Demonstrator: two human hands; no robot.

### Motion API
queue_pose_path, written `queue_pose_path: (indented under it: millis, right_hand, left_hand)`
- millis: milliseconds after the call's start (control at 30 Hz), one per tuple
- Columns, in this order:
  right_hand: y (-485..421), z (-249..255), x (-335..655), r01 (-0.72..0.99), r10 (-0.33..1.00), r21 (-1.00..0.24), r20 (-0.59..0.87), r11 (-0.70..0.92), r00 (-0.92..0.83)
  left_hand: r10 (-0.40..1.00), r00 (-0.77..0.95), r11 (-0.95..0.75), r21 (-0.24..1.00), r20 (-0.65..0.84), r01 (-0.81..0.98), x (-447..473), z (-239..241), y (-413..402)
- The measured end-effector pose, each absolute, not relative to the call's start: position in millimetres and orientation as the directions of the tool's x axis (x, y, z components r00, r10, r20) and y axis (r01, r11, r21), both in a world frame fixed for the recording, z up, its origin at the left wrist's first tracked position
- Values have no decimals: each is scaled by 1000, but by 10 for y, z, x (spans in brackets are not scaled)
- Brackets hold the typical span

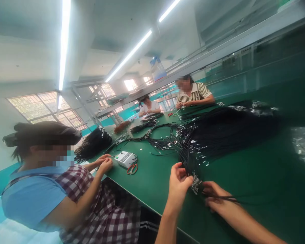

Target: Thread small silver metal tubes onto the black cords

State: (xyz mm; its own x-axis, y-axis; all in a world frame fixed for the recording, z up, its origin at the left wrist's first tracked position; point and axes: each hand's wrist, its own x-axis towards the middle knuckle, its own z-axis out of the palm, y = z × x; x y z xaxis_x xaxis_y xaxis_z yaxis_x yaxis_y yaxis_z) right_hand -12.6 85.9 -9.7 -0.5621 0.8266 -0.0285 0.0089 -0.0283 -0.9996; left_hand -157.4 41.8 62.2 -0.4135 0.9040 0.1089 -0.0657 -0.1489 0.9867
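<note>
My left hand (178, 183) pinches the metal-tipped ends (196, 183) of a bundle of thin black cables over the green table (256, 176). My right hand (215, 198) is closed round black cable strands that run off to the right. A large heap of black cables (226, 132) lies just beyond both hands.
A person in a plaid apron sits at my left, hands (104, 163) near a white box device (125, 158) and red-handled scissors (132, 168). Two more people work at the far end. More cable bundles (94, 142) lie along the table. A metal shelf rail (193, 64) runs overhead.
</note>
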Motion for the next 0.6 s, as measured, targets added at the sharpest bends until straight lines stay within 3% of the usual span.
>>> queue_pose_path:
  millis: [133, 267, 333, 400, 600]
  right_hand:
    - [908, -206, 71, 78, 840, -997, -30, 14, -541]
    - [920, -134, 89, 156, 870, -986, -23, 62, -492]
    - [926, -54, 66, 129, 867, -989, 2, 76, -498]
    - [940, 6, 89, 98, 845, -992, 11, 75, -535]
    - [946, 30, 471, 21, 746, -985, 116, 171, -656]
  left_hand:
    - [936, -317, -21, 924, 152, 382, -1678, 644, 161]
    - [974, -223, 174, 771, -43, 612, -1677, 598, 62]
    - [982, -183, 155, 756, -48, 635, -1597, 596, 132]
    - [984, -175, 77, 793, 37, 604, -1499, 621, 245]
    - [993, -106, -10, 960, 42, 280, -1320, 654, 575]
